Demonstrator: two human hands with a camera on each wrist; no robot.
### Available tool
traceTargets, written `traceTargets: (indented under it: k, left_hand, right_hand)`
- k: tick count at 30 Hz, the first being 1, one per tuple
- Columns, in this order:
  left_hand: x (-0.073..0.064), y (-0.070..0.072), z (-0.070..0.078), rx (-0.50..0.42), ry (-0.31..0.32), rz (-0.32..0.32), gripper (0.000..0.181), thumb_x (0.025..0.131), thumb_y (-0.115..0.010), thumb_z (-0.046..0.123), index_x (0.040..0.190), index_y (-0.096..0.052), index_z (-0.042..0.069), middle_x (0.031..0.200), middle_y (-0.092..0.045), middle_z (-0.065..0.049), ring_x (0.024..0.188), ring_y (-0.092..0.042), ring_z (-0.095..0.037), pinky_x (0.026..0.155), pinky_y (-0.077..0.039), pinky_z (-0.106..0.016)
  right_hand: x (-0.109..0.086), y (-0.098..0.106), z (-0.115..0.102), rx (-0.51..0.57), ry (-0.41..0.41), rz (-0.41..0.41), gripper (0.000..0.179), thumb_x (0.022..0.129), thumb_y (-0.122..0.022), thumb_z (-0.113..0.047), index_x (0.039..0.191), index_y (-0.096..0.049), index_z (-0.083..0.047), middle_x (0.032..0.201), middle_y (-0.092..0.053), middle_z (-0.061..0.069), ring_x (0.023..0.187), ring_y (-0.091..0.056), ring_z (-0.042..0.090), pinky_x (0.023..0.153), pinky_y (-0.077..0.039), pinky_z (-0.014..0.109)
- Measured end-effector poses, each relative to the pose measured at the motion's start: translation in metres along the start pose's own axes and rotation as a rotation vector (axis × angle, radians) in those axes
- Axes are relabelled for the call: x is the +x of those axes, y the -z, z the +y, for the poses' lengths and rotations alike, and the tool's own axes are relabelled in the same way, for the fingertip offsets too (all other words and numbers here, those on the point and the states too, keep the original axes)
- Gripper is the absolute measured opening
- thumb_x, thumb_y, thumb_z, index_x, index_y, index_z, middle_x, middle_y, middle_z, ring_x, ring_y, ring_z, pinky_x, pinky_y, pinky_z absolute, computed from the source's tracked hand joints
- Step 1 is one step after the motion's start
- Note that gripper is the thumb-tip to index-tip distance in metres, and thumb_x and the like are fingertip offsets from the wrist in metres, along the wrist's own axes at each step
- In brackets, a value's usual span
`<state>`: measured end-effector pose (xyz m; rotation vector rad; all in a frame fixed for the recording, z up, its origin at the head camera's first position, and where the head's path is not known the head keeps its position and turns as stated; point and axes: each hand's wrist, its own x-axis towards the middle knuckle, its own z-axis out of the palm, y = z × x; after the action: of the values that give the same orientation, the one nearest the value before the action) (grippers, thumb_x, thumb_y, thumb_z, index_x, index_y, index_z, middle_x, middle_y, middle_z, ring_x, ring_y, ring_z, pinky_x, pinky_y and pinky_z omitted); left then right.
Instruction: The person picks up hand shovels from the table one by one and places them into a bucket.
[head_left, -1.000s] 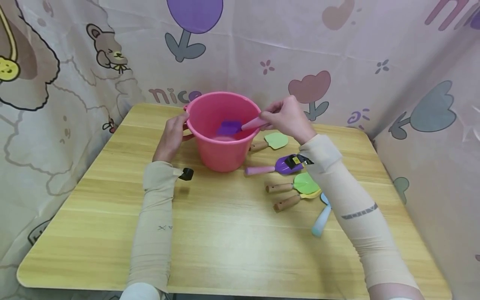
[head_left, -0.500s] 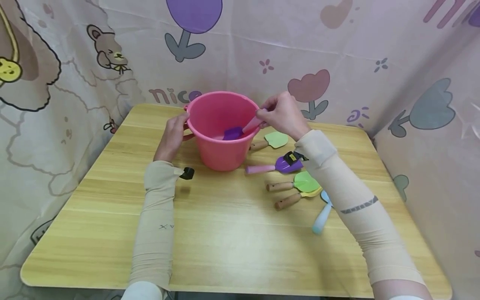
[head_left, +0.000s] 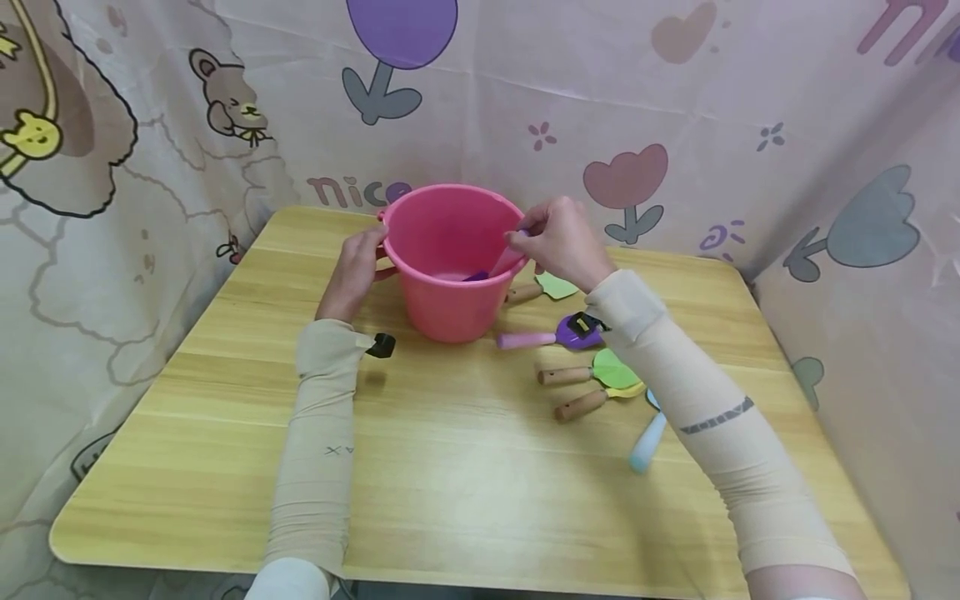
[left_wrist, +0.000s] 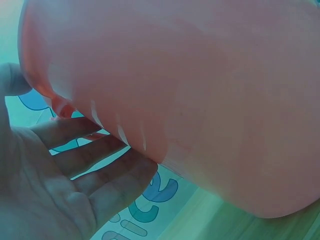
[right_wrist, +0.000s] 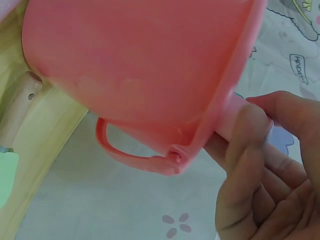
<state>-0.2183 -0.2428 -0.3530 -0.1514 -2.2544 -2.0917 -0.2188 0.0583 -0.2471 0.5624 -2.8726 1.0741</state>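
Observation:
A pink bucket (head_left: pixel 453 308) stands upright near the back of the table. My left hand (head_left: pixel 351 271) holds it by the left side, thumb at the rim and the other fingers against the outer wall, as the left wrist view shows. Over the right rim, my right hand (head_left: pixel 566 242) pinches the pink handle (right_wrist: pixel 235 117) of a toy shovel, which slants down into the bucket. Only a sliver of its purple blade (head_left: pixel 476 276) shows; the near rim hides the rest.
Right of the bucket lie several small shovels: a pale green one (head_left: pixel 557 286), a purple one with pink handle (head_left: pixel 527 340), a bright green one (head_left: pixel 613 369), a yellow one (head_left: pixel 583 405) and a blue one (head_left: pixel 648 442). A printed curtain (head_left: pixel 480 100) hangs behind the table.
The shovel in the right hand has tilted steeper and gone lower, its blade sliding right and mostly behind the near rim. The left hand keeps its hold on the bucket.

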Motion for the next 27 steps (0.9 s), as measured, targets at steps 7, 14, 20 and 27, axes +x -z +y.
traceTargets:
  k: [7, 14, 20, 27]
  left_hand:
    - [-0.003, 0.001, 0.0, 0.028, 0.018, 0.003, 0.058, 0.108, -0.035, 0.053, 0.146, -0.056, 0.014, 0.146, -0.054, -0.009, 0.139, -0.052, -0.026, 0.116, -0.051, -0.049]
    - [0.0, 0.0, 0.0, -0.008, 0.006, -0.003, 0.058, 0.109, -0.035, 0.049, 0.142, -0.059, 0.008, 0.142, -0.056, -0.011, 0.139, -0.054, -0.026, 0.113, -0.054, -0.047]
    - [-0.001, 0.001, 0.0, 0.001, 0.011, -0.009, 0.058, 0.109, -0.034, 0.05, 0.144, -0.057, 0.01, 0.146, -0.054, -0.01, 0.141, -0.052, -0.026, 0.115, -0.053, -0.047]
    - [0.0, 0.002, -0.002, 0.001, 0.007, -0.013, 0.057, 0.109, -0.035, 0.051, 0.143, -0.058, 0.011, 0.145, -0.055, -0.01, 0.14, -0.052, -0.026, 0.114, -0.053, -0.048]
  right_hand:
    - [0.001, -0.011, 0.003, -0.004, 0.011, -0.014, 0.02, 0.094, -0.076, -0.023, 0.108, -0.081, -0.009, 0.088, -0.079, 0.004, 0.065, -0.072, 0.018, 0.055, -0.061, 0.026]
    - [0.002, -0.016, 0.004, -0.015, 0.027, -0.009, 0.018, 0.094, -0.076, -0.021, 0.105, -0.081, -0.007, 0.088, -0.079, 0.007, 0.066, -0.072, 0.017, 0.054, -0.061, 0.026]
    - [0.003, -0.015, 0.005, -0.04, 0.017, -0.033, 0.021, 0.096, -0.073, -0.022, 0.109, -0.08, -0.006, 0.091, -0.078, 0.007, 0.071, -0.072, 0.019, 0.059, -0.061, 0.026]
    - [0.0, -0.015, 0.006, -0.037, 0.005, -0.04, 0.024, 0.099, -0.071, -0.026, 0.112, -0.08, -0.008, 0.089, -0.077, 0.003, 0.079, -0.071, 0.021, 0.059, -0.058, 0.024]
